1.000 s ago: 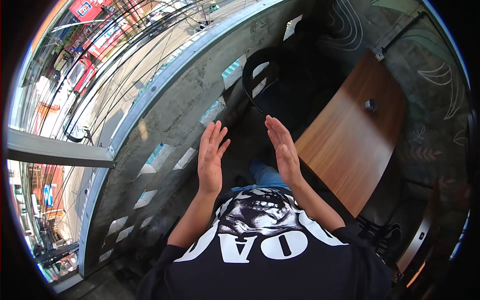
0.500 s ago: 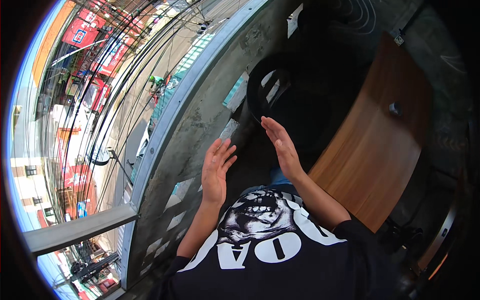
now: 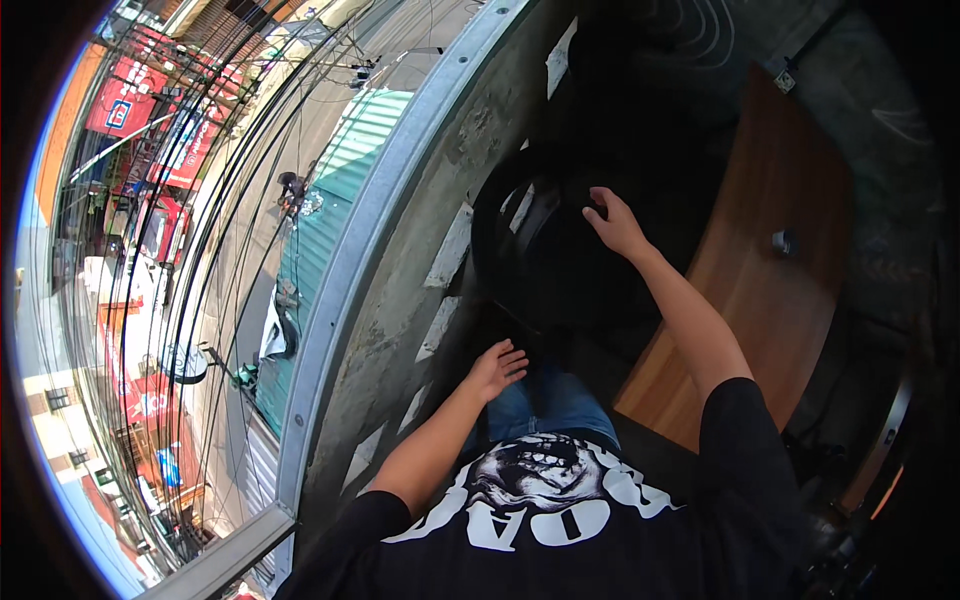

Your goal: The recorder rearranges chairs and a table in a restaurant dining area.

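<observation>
My right hand (image 3: 617,226) reaches forward over a dark area, its fingers bent a little and the thumb apart from them. Nothing shows in it. My left hand (image 3: 497,370) hovers in front of my lap with loosely spread fingers, also holding nothing. Both hands are apart from each other, the right one farther forward. Ahead of them stands a black item with a curved rim (image 3: 487,235), perhaps a chair; the shadow hides most of its shape. Below my left hand are my blue jeans (image 3: 567,400).
A brown wooden table (image 3: 745,310) lies to the right, with a small dark roundish object (image 3: 783,243) on it. On the left runs a concrete wall (image 3: 400,290) with slot openings and a metal rail (image 3: 350,240). Beyond it, far below, are a street, cables (image 3: 215,220) and a green corrugated roof (image 3: 312,255).
My hands were raised with palms facing each other. Now the right has moved forward and rightward, while the left has dropped toward my lap. The view has shifted slightly.
</observation>
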